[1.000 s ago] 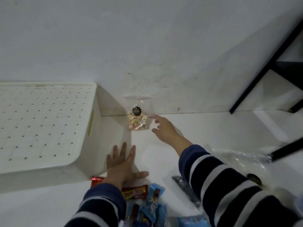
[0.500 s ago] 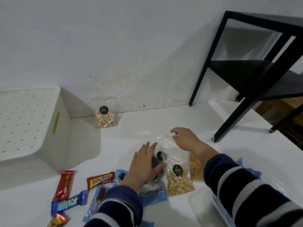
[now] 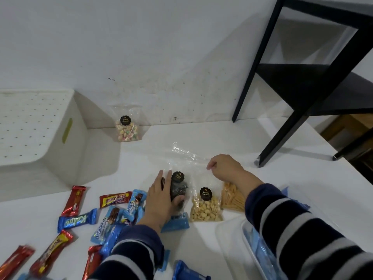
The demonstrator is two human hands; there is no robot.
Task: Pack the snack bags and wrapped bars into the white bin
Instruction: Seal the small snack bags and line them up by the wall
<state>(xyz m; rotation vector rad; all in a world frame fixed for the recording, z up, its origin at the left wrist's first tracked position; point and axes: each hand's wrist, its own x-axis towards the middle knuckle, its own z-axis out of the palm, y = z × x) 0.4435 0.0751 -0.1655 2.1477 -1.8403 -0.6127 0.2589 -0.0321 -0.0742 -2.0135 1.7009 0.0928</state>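
Head view: the left hand is wrapping its fingers around the dark snack bag on the table, while the right hand is pinching the peanut bag's crinkly top. Both look light, soft and slippery; the white bin is sitting well left.

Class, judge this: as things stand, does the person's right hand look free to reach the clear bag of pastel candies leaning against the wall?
Probably yes. Bare white tabletop lies between the right hand and the clear bag of pastel candies; however, its fingers are pinching another bag's clear plastic top.
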